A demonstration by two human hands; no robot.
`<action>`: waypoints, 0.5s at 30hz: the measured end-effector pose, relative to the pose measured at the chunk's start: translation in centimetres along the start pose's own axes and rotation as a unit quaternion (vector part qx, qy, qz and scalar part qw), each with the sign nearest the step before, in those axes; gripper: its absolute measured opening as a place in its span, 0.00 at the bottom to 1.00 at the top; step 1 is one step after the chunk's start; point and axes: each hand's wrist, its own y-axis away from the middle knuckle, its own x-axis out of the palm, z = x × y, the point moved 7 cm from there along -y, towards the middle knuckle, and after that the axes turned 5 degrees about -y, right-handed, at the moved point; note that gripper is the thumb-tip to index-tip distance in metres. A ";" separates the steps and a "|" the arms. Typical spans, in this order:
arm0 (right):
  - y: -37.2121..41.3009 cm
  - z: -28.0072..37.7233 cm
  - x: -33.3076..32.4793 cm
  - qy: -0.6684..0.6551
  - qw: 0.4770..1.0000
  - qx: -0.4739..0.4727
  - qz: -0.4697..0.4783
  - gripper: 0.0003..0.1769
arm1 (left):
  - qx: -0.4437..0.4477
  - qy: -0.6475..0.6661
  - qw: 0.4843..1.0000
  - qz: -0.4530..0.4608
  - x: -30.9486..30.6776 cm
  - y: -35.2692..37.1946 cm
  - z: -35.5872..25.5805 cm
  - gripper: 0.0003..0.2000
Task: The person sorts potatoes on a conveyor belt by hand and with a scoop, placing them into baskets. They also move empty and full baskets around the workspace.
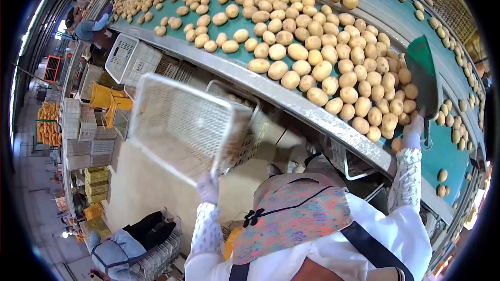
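Observation:
My left hand, gloved, is closed on the rim of a white perforated plastic crate. The crate is tilted, blurred by motion and off the floor, with its open side toward me. My right hand, also gloved, is at the lower end of a green scoop-like board and appears closed on it; some fingers are hidden. This board stands on edge across the green conveyor belt. Many potatoes lie on the belt, packed densely against the board's left side.
A metal rail edges the belt. Below it stand another crate and a metal frame. More crates and a yellow bin are at left. One person sits lower left; another is at the belt's far end.

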 end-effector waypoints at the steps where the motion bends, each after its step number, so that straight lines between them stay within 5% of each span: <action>1: -1.0 1.2 -1.1 0.197 0.976 -0.088 0.027 0.29 | 0.030 -0.002 0.997 0.065 3.3 -1.4 -0.7 0.15; 2: -1.6 2.4 -2.0 0.382 0.906 -0.182 0.018 0.27 | 0.089 0.013 0.994 0.064 4.7 -2.5 -2.1 0.14; 3: -2.3 0.8 -2.4 0.045 0.997 -0.016 -0.058 0.26 | 0.150 0.032 0.986 0.065 6.2 -3.2 -3.9 0.13; 4: -2.1 1.1 -1.5 0.049 0.996 -0.004 -0.069 0.26 | 0.209 0.054 0.974 0.069 7.3 -3.2 -5.7 0.12; 7: -2.4 1.1 -2.0 0.126 0.985 -0.018 -0.119 0.26 | 0.173 -0.051 0.961 0.211 12.1 -5.6 -4.6 0.13; 9: -4.0 0.8 -2.8 0.255 0.952 -0.049 -0.164 0.29 | 0.060 -0.070 0.914 0.394 7.3 -9.1 -6.6 0.17; 11: -3.5 1.1 0.0 0.364 0.912 -0.097 -0.162 0.27 | 0.250 -0.103 0.924 0.270 8.2 -12.2 -4.3 0.21; 13: -0.7 1.6 6.1 0.502 0.831 -0.214 -0.108 0.19 | 0.461 -0.130 0.877 0.038 3.1 -15.1 -7.6 0.24; 15: 3.0 1.9 11.1 0.646 0.674 -0.352 -0.068 0.12 | 0.281 0.114 0.953 0.006 -3.5 -20.8 -14.9 0.28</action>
